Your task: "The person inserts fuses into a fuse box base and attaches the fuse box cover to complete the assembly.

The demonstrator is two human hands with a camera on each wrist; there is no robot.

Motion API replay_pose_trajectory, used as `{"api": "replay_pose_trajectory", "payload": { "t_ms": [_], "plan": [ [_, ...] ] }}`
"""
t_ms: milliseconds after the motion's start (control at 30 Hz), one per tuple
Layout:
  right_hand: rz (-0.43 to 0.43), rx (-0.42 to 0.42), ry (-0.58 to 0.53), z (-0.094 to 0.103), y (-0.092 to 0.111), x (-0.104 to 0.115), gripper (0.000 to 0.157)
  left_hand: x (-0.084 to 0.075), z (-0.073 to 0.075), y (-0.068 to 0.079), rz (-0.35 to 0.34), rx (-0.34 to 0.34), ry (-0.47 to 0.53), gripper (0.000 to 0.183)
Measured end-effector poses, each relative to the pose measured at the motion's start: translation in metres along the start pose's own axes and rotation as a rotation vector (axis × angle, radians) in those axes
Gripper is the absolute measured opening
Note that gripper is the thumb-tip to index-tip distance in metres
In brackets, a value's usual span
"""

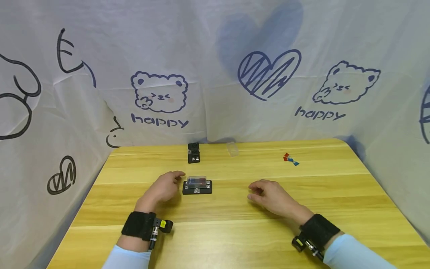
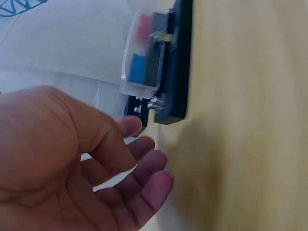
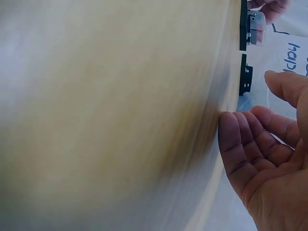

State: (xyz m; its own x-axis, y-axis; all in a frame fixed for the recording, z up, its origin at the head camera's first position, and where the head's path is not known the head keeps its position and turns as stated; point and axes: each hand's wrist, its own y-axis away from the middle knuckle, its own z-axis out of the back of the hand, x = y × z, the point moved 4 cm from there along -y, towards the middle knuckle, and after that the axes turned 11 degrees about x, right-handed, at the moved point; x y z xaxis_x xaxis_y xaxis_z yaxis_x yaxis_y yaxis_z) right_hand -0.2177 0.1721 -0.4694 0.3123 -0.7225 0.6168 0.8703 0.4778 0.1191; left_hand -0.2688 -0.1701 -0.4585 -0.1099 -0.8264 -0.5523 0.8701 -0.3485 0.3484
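A black fuse block (image 1: 197, 191) lies on the table with a clear cover (image 1: 196, 182) over it; red and blue fuses show through the cover. Just left of it is my left hand (image 1: 167, 186), fingers loosely bent and holding nothing. In the left wrist view, the fingertips (image 2: 159, 163) are close to the block's end but apart from it. My right hand (image 1: 273, 197) hovers over the table to the right of the block, its fingers relaxed with nothing between them. Past my right fingers, the right wrist view also shows the covered block (image 3: 243, 26).
Behind the covered block stands a second black fuse block (image 1: 193, 153), without a cover. A loose clear cover (image 1: 232, 149) lies at the table's back edge. Several red and blue blade fuses (image 1: 290, 159) are at the back right. White cloth (image 1: 215, 74) with drawings hangs around the table.
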Motion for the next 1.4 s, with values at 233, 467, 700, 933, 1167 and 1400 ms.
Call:
{"api": "replay_pose_trajectory", "payload": {
  "t_ms": [233,467,700,933,1167,1400],
  "plan": [
    [0.01,0.003,0.022,0.001,0.0,0.001,0.031,-0.008,0.027,-0.024,0.062,-0.066,-0.013,0.047],
    [0.022,0.012,0.011,-0.001,0.0,0.004,0.032,-0.025,0.036,-0.048,0.058,-0.025,-0.121,0.054],
    [0.024,0.012,0.02,-0.002,-0.001,0.005,0.031,-0.035,0.033,-0.065,0.066,0.023,-0.184,0.057],
    [0.027,0.011,0.035,-0.001,-0.002,0.004,0.031,-0.045,0.026,-0.066,0.114,0.123,-0.179,0.058],
    [0.033,0.011,0.04,0.0,-0.002,0.004,0.031,-0.047,0.025,-0.07,0.136,0.135,-0.181,0.059],
    [0.027,0.014,0.035,0.002,-0.002,0.003,0.031,-0.056,0.025,-0.071,0.084,0.141,-0.217,0.057]
  ]
}}
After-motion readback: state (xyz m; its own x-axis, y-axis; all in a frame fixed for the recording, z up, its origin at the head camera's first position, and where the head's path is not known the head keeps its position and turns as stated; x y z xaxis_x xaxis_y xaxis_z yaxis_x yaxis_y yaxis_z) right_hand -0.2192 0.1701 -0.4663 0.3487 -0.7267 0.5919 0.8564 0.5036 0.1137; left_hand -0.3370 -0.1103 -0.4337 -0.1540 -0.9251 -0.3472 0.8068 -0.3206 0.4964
